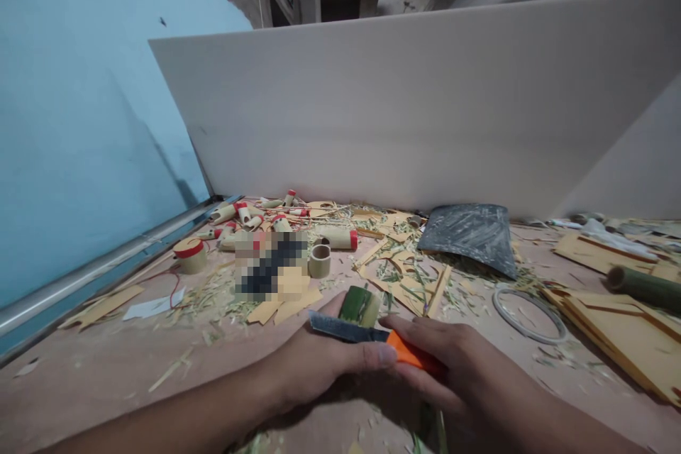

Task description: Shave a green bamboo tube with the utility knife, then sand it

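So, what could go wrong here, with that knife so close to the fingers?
The thumb of the left hand is right by the knife, so a slip might cut it. The rounded bamboo seems held only by hand, so it could twist against the blade. Loose shavings litter the table, so something small put down there may get lost.

One close head-worn view, perhaps tilted, forward and down over the worktop (106,369) toward a pale panel (399,106).
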`<state>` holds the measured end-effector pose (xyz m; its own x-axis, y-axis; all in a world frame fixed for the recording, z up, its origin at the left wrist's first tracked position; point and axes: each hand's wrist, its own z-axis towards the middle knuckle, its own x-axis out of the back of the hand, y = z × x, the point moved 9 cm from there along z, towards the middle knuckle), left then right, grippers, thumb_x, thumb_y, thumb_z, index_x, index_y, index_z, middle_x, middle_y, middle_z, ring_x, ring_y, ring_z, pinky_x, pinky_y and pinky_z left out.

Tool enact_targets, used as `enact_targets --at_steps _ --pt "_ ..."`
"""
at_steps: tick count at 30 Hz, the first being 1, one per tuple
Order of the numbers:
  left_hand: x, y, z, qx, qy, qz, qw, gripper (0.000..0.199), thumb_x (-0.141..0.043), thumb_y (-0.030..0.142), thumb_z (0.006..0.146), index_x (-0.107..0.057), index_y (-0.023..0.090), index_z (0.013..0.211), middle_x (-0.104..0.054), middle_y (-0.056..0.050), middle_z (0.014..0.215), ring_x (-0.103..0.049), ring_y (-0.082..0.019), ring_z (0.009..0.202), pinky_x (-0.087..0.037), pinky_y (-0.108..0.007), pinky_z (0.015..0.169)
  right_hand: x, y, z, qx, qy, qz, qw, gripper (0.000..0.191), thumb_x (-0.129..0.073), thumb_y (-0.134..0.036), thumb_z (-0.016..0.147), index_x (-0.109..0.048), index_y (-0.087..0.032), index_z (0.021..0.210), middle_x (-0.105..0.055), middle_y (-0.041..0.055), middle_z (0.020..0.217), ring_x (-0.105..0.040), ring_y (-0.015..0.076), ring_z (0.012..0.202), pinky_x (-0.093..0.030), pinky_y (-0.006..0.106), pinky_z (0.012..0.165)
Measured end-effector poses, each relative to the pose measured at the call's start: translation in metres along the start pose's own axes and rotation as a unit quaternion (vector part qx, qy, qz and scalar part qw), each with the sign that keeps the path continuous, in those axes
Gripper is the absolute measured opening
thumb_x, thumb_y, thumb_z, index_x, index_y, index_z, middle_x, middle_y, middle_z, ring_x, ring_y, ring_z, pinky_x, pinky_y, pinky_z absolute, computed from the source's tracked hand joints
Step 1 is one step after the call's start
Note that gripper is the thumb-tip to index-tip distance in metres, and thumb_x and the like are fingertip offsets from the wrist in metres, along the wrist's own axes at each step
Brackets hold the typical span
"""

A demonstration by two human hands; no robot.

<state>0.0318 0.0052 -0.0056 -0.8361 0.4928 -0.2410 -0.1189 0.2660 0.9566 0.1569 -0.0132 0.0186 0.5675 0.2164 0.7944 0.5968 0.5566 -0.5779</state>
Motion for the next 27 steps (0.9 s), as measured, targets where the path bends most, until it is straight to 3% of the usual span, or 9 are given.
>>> enact_targets --at_steps 3,5,7,10,13,17,22,27 --pt "0.004 -0.003 0.0 0.0 0.04 0.058 0.998 0.045 -0.089 0.045 0.078 -0.067 0.018 0.108 -0.068 -0.002 0.089 -0.06 -0.015 0.074 -0.045 -0.025 0.064 0.011 0.01 0.003 -0.01 0.06 -0.05 0.997 0.033 -0.061 -0.048 0.101 -0.075 -0.029 0.125 -0.083 0.0079 0.1 -0.077 0.027 0.081 -0.057 0.032 0.07" --pt "0.008 -0.006 -0.001 0.008 0.066 0.086 0.994 0.047 -0.086 0.052 0.081 -0.062 0.019 0.104 -0.06 0.002 0.079 -0.051 -0.011 0.063 -0.038 -0.023 0.054 0.032 0.025 0.005 -0.051 0.126 -0.081 0.987 0.031 -0.055 -0.051 0.104 -0.075 -0.027 0.108 -0.08 0.0058 0.086 -0.072 0.023 0.067 -0.05 0.028 0.059" --pt "0.011 -0.005 -0.002 -0.004 0.078 0.099 0.992 0.048 -0.083 0.055 0.083 -0.055 0.02 0.101 -0.055 0.005 0.076 -0.047 -0.01 0.06 -0.036 -0.022 0.053 0.055 0.039 0.005 -0.093 0.172 -0.109 0.975 0.039 -0.048 -0.05 0.107 -0.07 -0.024 0.088 -0.069 0.0032 0.063 -0.059 0.0196 0.05 -0.039 0.028 0.049" --pt "0.014 0.001 0.001 -0.025 0.076 0.112 0.991 0.049 -0.082 0.055 0.085 -0.053 0.02 0.103 -0.058 0.003 0.079 -0.051 -0.011 0.065 -0.041 -0.023 0.058 0.077 0.043 0.006 -0.102 0.193 -0.126 0.968 0.036 -0.051 -0.052 0.106 -0.069 -0.023 0.091 -0.067 0.0015 0.061 -0.055 0.0185 0.051 -0.038 0.029 0.053" --pt "0.015 0.001 0.004 -0.02 0.054 0.113 0.992 0.057 -0.084 0.057 0.082 -0.053 0.018 0.11 -0.061 0.001 0.085 -0.056 -0.013 0.07 -0.047 -0.026 0.065 0.074 0.03 0.005 -0.067 0.174 -0.102 0.977 0.036 -0.049 -0.051 0.108 -0.071 -0.023 0.102 -0.072 0.0012 0.072 -0.061 0.0181 0.058 -0.042 0.028 0.057" --pt "0.016 -0.003 0.003 -0.006 0.046 0.104 0.993 0.059 -0.084 0.06 0.082 -0.054 0.018 0.111 -0.065 -0.001 0.087 -0.059 -0.013 0.072 -0.046 -0.026 0.067 0.061 0.012 0.004 -0.026 0.16 -0.078 0.984 0.035 -0.05 -0.047 0.108 -0.072 -0.022 0.101 -0.073 0.0002 0.073 -0.062 0.0173 0.059 -0.045 0.027 0.058" --pt "0.015 -0.005 0.004 -0.001 0.039 0.098 0.994 0.059 -0.084 0.061 0.081 -0.057 0.016 0.108 -0.069 -0.003 0.079 -0.061 -0.014 0.068 -0.044 -0.026 0.065 0.05 0.007 0.004 0.001 0.136 -0.057 0.989 0.032 -0.051 -0.043 0.108 -0.073 -0.021 0.113 -0.08 0.0054 0.089 -0.073 0.0204 0.073 -0.054 0.028 0.067" --pt "0.015 -0.003 0.006 -0.003 0.045 0.047 0.998 0.076 -0.094 0.061 0.068 -0.058 0.016 0.117 -0.069 -0.001 0.079 -0.059 -0.014 0.066 -0.048 -0.028 0.065 0.033 0.009 0.003 0.011 0.079 -0.037 0.996 0.028 -0.053 -0.042 0.107 -0.075 -0.026 0.113 -0.081 0.0066 0.097 -0.078 0.0237 0.089 -0.059 0.029 0.074"
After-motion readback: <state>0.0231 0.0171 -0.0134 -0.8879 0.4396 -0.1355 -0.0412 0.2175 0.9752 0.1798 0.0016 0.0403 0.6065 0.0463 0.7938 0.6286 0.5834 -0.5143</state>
